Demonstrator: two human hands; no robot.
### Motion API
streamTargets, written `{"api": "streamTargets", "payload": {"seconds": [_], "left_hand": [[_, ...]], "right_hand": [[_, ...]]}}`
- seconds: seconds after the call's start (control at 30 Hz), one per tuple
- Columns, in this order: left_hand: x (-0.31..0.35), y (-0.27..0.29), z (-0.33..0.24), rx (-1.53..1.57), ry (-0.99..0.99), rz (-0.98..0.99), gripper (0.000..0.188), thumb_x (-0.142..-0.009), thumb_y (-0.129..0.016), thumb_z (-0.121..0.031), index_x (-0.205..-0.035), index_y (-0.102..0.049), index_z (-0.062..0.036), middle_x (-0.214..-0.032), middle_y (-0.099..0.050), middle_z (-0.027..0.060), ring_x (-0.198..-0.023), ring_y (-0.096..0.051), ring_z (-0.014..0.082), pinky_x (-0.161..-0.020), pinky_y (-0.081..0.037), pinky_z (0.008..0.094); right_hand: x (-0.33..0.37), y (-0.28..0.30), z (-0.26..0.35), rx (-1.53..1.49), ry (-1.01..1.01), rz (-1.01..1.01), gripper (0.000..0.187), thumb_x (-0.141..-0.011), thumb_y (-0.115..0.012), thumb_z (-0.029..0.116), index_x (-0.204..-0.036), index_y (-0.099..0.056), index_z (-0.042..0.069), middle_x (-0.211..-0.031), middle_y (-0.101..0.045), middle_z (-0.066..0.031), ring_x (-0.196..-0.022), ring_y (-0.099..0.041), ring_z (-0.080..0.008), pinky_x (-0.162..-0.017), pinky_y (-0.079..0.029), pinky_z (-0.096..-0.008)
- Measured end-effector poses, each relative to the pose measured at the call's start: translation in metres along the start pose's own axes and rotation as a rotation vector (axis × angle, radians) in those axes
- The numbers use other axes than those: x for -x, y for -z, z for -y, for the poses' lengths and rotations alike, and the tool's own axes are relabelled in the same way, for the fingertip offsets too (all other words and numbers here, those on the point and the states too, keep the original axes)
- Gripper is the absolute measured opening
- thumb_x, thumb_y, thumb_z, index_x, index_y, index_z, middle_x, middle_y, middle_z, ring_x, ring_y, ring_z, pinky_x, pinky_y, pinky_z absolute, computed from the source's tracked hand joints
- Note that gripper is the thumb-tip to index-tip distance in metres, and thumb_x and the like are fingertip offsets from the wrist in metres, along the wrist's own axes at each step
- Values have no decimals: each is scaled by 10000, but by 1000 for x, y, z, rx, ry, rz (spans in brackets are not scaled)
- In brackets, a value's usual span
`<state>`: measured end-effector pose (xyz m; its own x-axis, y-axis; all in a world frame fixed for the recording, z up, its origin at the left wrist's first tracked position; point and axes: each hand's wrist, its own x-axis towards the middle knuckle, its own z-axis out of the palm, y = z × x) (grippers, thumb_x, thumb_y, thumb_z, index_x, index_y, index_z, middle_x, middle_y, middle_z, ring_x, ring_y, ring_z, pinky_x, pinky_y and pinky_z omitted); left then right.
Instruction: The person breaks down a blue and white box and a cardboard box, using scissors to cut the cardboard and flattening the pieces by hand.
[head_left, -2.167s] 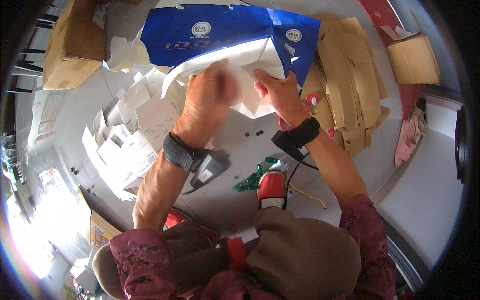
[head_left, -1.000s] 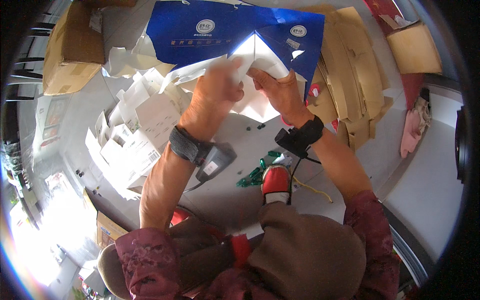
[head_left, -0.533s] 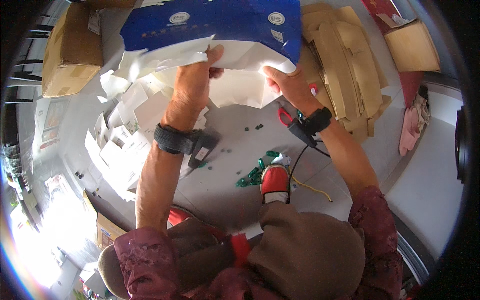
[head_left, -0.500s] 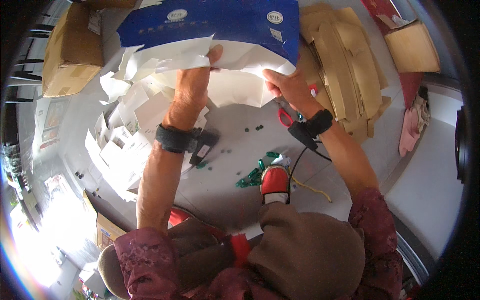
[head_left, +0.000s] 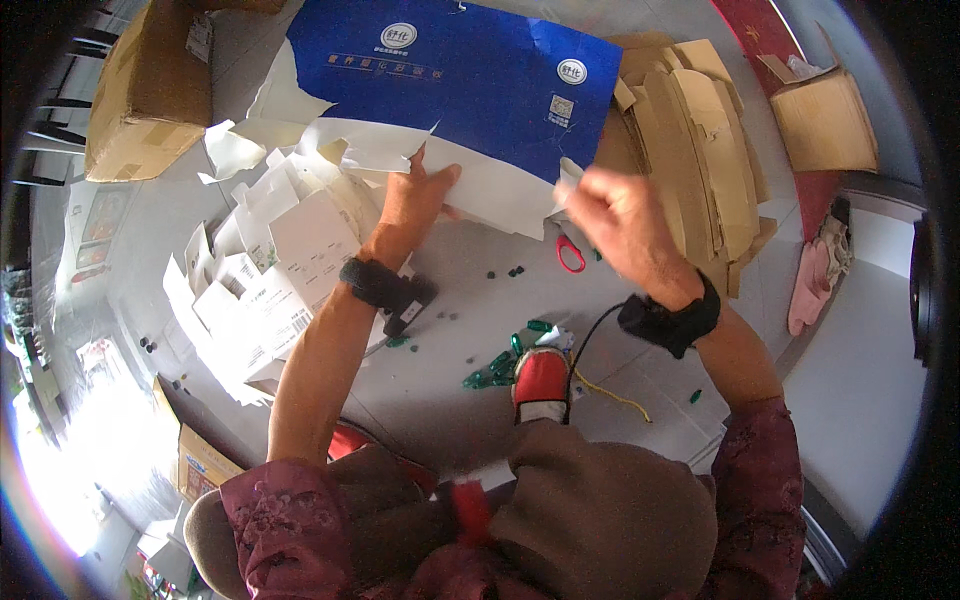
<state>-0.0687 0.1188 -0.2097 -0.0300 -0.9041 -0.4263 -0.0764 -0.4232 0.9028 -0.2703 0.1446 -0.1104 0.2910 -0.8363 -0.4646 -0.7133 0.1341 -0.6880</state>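
Note:
A large sheet of thin cardboard (head_left: 480, 95), printed blue with a white lower strip, spreads in front of me; its left and lower edges are ragged and torn. My left hand (head_left: 412, 205) grips the white strip at a tear, some fingers hidden under it. At the sheet's lower right corner, the thumb and forefinger of my right hand (head_left: 625, 225) pinch a small folded-up flap; this hand is slightly blurred. Just below that corner shows a red loop handle (head_left: 571, 255), perhaps of scissors, the rest of it hidden.
Folded white cartons (head_left: 270, 270) are heaped at left. Flattened brown cardboard (head_left: 700, 150) is stacked at right. Brown boxes (head_left: 150, 95) stand farther left and far right. Small green capsule-shaped pieces (head_left: 490, 375) and a yellow cord (head_left: 615, 395) lie by my red shoe (head_left: 543, 380).
The sheet has tilted flatter, showing more of its blue face. My left hand has moved down and slightly right along the strip; my right hand has moved down and right, folding the corner up.

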Motion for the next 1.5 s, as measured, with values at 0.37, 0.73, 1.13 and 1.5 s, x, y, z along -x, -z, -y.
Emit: {"api": "streamTargets", "payload": {"seconds": [0.37,0.73,1.13,1.5], "left_hand": [[-31,15,-17,-437,249,167,371,-785,-547,-286,-871,-561,74,-618,-597,141,-543,-613,220,-561,-510,300],[-69,211,-61,-1204,-199,-491,217,-768,-549,-163,-589,-525,-43,-482,-486,37,-367,-461,135,-324,-389,274],[-50,257,-20,150,317,-604,468,-792,-547,-395,-835,-517,69,-682,-518,165,-523,-562,283,-438,-503,393],[-65,237,-62,-622,-701,-720,243,-700,-550,50,-940,-554,11,-837,-612,105,-750,-601,200,-641,-488,288]], "right_hand": [[-144,-45,-74,681,138,-420,519,-847,-425,420,-1283,-354,147,-1366,-258,-115,-1256,-229,-316,-892,-165,-658],[-118,-30,-38,585,116,86,873,-600,-682,448,-1327,-289,167,-1422,-128,-115,-1318,-69,-304,-957,-46,-650],[-111,-76,-39,862,162,-245,839,-726,-558,548,-1339,-224,82,-1391,-156,-189,-1280,-144,-381,-887,-113,-706],[-114,-81,-43,836,155,-282,826,-733,-524,575,-1329,-253,72,-1380,-186,-195,-1273,-154,-387,-880,-117,-711]]}}
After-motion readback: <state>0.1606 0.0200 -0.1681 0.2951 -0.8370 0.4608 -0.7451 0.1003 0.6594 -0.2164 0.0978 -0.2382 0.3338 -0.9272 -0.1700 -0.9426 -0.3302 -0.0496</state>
